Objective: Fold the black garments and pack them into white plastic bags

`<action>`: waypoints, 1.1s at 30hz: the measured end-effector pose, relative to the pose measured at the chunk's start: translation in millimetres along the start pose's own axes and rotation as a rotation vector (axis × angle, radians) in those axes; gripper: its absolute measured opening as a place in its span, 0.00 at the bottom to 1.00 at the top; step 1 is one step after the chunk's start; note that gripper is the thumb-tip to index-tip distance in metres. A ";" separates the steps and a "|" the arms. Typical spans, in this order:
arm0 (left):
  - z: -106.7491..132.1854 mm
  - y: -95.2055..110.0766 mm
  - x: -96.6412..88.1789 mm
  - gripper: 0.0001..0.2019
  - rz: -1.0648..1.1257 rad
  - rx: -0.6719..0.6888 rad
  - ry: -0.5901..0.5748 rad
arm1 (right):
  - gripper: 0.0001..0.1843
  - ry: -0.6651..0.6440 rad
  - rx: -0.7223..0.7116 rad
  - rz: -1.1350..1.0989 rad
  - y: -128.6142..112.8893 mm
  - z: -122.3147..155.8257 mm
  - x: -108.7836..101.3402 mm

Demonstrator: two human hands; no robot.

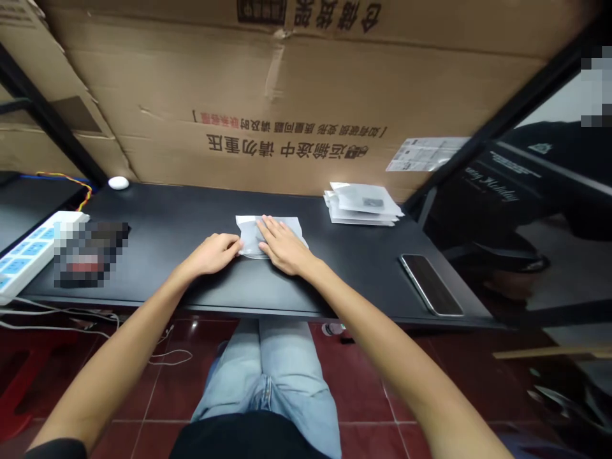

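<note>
A small translucent white plastic bag (249, 237) lies flat on the black desk in front of me. My right hand (285, 247) rests on top of it, palm down and fingers stretched out, covering much of its right part. At the bag's left edge, my left hand (216, 253) is curled, its thumb and fingertips closed on the edge. Something darker inside the bag is partly hidden by my right fingers. To the right, a stack of similar white bags (362, 201) sits near the back of the desk, with a small dark item showing in the top one.
A phone (431, 285) lies at the desk's right front. On the left are a white power strip (36, 252), a blurred dark item (93, 255) and a white oval object (118, 183). A cardboard wall (287, 83) backs the desk (157, 217). Another person in black (564, 166) appears at right.
</note>
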State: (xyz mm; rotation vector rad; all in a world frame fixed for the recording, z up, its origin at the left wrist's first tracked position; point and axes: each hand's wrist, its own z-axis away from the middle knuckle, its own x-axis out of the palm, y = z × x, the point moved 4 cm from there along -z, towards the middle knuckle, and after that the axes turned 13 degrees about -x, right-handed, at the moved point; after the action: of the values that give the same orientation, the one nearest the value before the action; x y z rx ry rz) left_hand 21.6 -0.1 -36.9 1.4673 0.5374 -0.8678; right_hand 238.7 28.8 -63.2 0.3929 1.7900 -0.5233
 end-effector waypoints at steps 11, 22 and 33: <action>-5.9 -7.4 12.8 0.23 0.407 0.024 -0.183 | 0.38 0.038 -0.040 0.063 -26.4 -5.4 -15.0; -4.8 -10.3 19.1 0.27 0.583 0.042 -0.165 | 0.17 0.207 -0.352 0.361 -55.9 -14.5 -14.7; -5.7 -12.9 21.2 0.27 0.657 0.057 -0.150 | 0.16 0.243 -0.505 0.571 -60.6 -16.7 -17.9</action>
State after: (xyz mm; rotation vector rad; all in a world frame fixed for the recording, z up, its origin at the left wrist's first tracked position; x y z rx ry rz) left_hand 25.4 3.1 -61.9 1.4824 -0.0930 -0.4629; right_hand 198.7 -13.3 -33.1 0.5968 1.8535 0.3866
